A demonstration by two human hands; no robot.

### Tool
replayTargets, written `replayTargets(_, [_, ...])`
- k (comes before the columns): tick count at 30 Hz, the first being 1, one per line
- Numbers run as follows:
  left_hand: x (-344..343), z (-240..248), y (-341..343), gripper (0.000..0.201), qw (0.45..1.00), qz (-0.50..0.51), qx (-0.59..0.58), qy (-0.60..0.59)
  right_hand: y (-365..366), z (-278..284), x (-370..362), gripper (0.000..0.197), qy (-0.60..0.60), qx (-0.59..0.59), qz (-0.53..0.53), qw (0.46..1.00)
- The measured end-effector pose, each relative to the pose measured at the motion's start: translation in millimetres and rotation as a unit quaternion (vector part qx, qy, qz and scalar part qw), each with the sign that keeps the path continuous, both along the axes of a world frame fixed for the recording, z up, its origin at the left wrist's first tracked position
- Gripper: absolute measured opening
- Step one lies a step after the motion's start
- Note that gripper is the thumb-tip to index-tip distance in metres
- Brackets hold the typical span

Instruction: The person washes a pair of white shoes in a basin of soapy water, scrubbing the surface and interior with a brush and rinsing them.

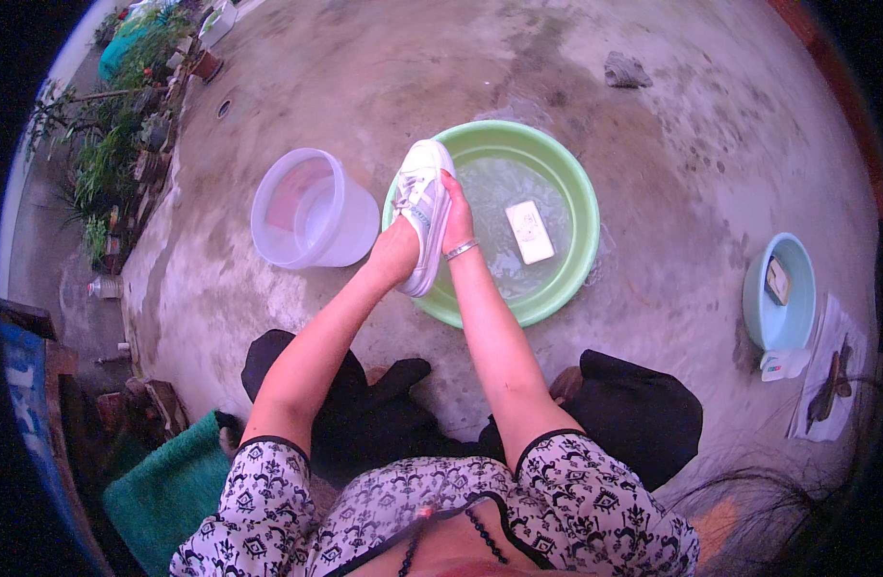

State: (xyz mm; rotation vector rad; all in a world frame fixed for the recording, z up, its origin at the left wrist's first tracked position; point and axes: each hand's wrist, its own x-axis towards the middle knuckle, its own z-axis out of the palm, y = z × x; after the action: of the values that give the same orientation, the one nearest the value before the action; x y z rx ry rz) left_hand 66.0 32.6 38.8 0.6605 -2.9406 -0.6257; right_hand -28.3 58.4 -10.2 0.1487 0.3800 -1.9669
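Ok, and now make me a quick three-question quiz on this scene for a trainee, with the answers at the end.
1. True or false: the bucket stands to the left of the green basin.
2. What sits inside the green basin? a) a brush b) a white block c) a sponge
3. Which hand goes into the shoe?

Key:
1. True.
2. b.
3. The left hand; the right hand grips the shoe from outside.
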Motion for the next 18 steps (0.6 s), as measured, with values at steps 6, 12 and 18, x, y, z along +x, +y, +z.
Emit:
replayTargets(6, [-4.9, 23.5, 4.3, 0.016, 0.987, 0.019, -0.105, -0.118, -0.5, 2.6, 12.7, 0.049, -0.019, -0.01, -0.033, 0.999])
replayTargets(12, [-3.5, 11.6, 1.8, 0.041, 0.984, 0.039, 0.16, 0.062, -5.2, -8.8, 3.1, 0.045, -0.036, -0.033, -0.01, 0.999])
replayTargets(18, [-7.5, 30.6, -5.4, 0.04, 0.828, 0.204, 0.512, 0.103, -13.8, 11.5, -6.4, 0.045, -0.023, -0.077, -0.032, 0.996])
